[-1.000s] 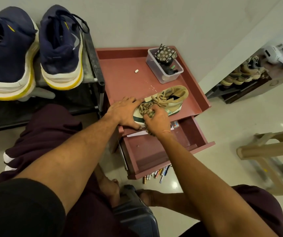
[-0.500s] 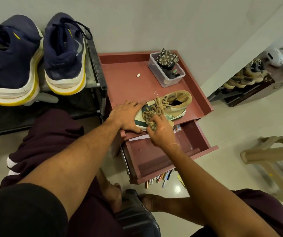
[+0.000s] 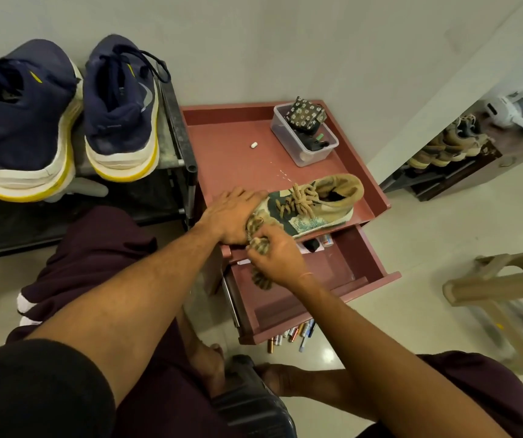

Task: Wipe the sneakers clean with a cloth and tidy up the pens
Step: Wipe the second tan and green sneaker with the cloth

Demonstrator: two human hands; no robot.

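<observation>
A tan and green sneaker [image 3: 317, 203] with thick tan laces lies on the red side table [image 3: 235, 153], its toe toward me. My left hand [image 3: 231, 216] lies over the toe and holds it down. My right hand [image 3: 277, 259] grips a crumpled brown patterned cloth [image 3: 258, 248] at the toe's near side, above the open drawer [image 3: 326, 279]. Several pens [image 3: 291, 335] lie on the floor under the drawer's front. Two navy sneakers [image 3: 121, 112] with white and yellow soles stand on a black rack at the left.
A clear plastic box [image 3: 304, 137] with small items stands at the table's back right, a small white piece [image 3: 254, 145] beside it. A shoe rack with tan shoes [image 3: 443, 150] is far right. A wooden stool [image 3: 506, 295] stands on the floor at right.
My right hand has slid the cloth from the laces down to the toe's near edge. The left hand stays on the toe. The view has shifted slightly.
</observation>
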